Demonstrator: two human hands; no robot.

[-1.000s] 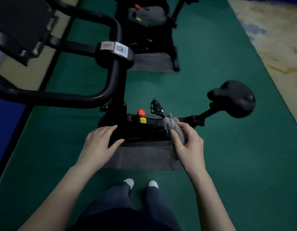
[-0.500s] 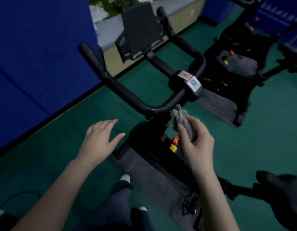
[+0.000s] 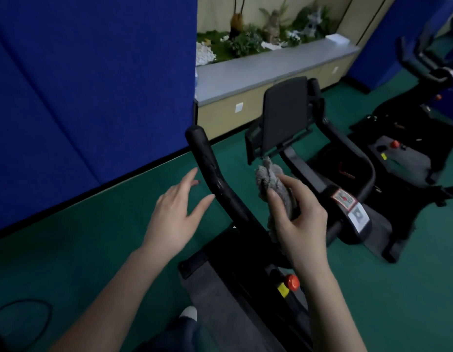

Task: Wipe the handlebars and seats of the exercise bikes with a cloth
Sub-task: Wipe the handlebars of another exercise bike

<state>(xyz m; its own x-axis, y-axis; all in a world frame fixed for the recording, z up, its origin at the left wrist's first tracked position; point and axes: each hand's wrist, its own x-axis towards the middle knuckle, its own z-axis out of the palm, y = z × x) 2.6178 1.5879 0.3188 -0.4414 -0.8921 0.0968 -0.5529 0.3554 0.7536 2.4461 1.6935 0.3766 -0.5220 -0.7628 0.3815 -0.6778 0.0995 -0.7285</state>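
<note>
A black exercise bike stands in front of me, its curved handlebar (image 3: 215,179) running from a left grip end up near the blue wall to a stem with a red and white label (image 3: 347,203). My right hand (image 3: 296,219) grips a bunched grey cloth (image 3: 273,184) just right of the left handlebar arm, between the two arms. My left hand (image 3: 177,214) hovers with fingers spread just left of that arm, not touching it. The seat of this bike is out of view.
A blue padded wall (image 3: 93,85) fills the left. A low cabinet (image 3: 271,80) with plants stands behind the bike's black console holder (image 3: 284,115). A second bike (image 3: 411,148) stands to the right on green carpet. A red knob (image 3: 291,282) sits on the frame below. A black cable (image 3: 24,313) lies lower left.
My view swung up and left from the seat and frame to the handlebars. Both hands rose with it; the right hand carried the cloth up between the handlebar arms.
</note>
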